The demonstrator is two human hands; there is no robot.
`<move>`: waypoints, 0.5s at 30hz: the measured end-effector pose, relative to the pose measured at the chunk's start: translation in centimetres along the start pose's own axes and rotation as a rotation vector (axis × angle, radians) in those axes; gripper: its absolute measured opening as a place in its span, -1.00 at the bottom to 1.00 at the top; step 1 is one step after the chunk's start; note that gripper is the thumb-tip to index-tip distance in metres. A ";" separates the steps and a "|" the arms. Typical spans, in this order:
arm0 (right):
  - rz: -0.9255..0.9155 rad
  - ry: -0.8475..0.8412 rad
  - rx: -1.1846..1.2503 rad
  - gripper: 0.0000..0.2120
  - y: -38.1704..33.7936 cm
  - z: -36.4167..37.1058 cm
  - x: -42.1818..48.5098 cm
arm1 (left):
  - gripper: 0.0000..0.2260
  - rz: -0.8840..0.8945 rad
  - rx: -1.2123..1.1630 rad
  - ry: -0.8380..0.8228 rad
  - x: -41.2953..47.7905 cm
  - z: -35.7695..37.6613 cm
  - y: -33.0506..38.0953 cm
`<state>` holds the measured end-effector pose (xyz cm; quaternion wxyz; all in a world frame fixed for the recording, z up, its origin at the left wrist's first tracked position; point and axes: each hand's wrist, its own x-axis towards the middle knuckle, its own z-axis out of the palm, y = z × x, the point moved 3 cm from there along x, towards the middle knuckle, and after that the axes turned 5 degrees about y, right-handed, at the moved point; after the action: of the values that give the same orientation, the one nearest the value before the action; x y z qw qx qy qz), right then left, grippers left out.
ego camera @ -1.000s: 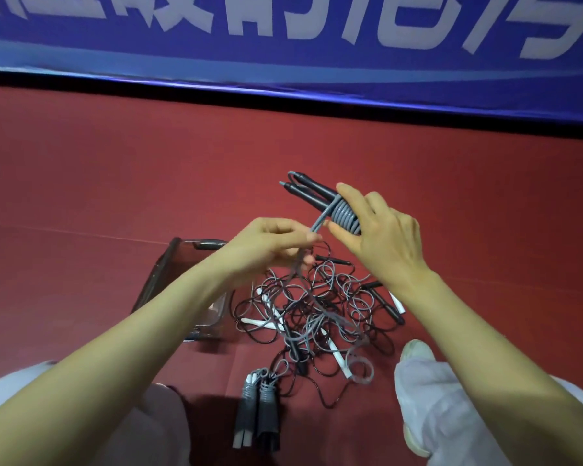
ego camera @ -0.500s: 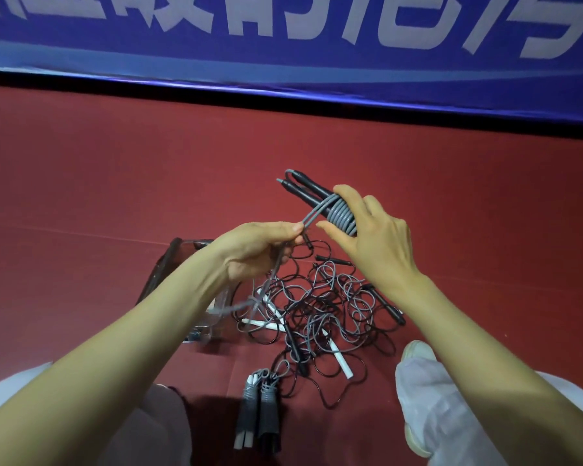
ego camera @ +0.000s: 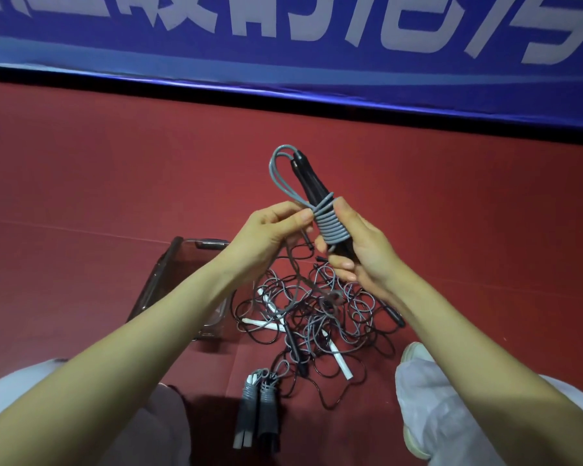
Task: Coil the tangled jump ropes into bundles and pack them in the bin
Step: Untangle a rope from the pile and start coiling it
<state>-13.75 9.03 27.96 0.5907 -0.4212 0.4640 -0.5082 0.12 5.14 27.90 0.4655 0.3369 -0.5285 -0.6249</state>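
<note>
My right hand (ego camera: 360, 253) grips a pair of black jump-rope handles (ego camera: 312, 185) with grey cord wound round them in several turns (ego camera: 330, 225). A loop of that grey cord (ego camera: 276, 166) sticks up past the handle tips. My left hand (ego camera: 270, 233) pinches the cord just left of the winding. Below my hands a tangle of black and grey ropes (ego camera: 317, 314) with white and black handles lies on the red floor. A clear plastic bin (ego camera: 179, 280) stands to the left of the tangle, partly hidden by my left forearm.
Two finished grey-wound bundles (ego camera: 258, 412) lie on the floor near my knees. My right shoe (ego camera: 414, 358) sits beside the tangle. A blue banner (ego camera: 283, 45) runs along the far edge of the red floor (ego camera: 81, 179).
The handles have swung from pointing up-left to nearly upright. More grey cord is wound on, a loop now stands above the tips, and my left hand has risen to the winding.
</note>
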 end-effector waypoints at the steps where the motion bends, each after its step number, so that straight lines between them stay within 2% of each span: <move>1: 0.014 -0.013 -0.018 -0.39 0.0 0.0 0.0 | -0.91 0.006 0.050 0.007 -0.1 -0.2 -0.1; 7: 0.015 0.093 -0.220 -0.61 -0.2 -0.2 0.4 | -0.95 -0.007 0.129 0.131 -0.5 -0.3 -1.0; 12: -0.029 0.266 -0.315 -0.40 0.3 -0.7 0.6 | -0.96 0.030 0.239 0.073 -1.2 0.7 -1.2; 15: -0.032 0.251 -0.275 -0.48 -0.1 -0.9 0.6 | -0.93 -0.012 0.243 0.044 -1.0 0.4 -1.2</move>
<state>-14.61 8.42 27.76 0.4568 -0.4385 0.5926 -0.4979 -0.22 6.23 26.76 0.4291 0.4077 -0.5877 -0.5515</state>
